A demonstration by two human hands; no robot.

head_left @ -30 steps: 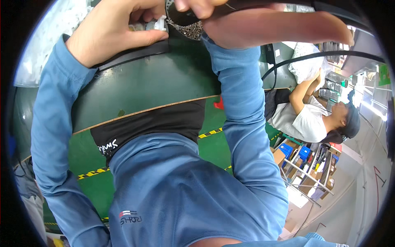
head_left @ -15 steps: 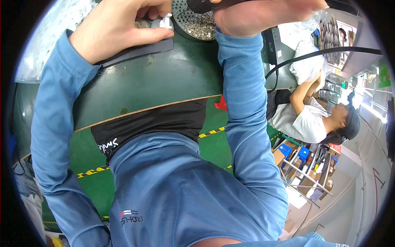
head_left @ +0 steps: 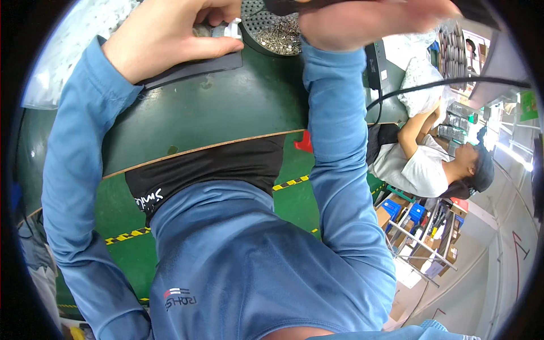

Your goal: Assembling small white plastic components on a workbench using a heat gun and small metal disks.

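- The small white plastic part (head_left: 232,28) sits at the left hand's (head_left: 173,37) fingertips, above the inner end of a dark flat piece (head_left: 212,67); whether those two touch cannot be told.
- The left fingers pinch the part, thumb on the near side and bent fingers on the far side, its white end jutting rightward past them.
- Its long axis is unclear, since the left hand covers the rest of it.
- The right hand (head_left: 371,25) is well apart, to the right of the part; the left is plainly the nearer one.
- Between them on the green table (head_left: 209,119) stands a round dark dish (head_left: 259,21) with small metal screws (head_left: 280,38), its left rim just beside the part.
- The right hand is blurred, next to a long dark object (head_left: 283,6) along the upper edge; whether its fingers close on that or lie spread cannot be told.
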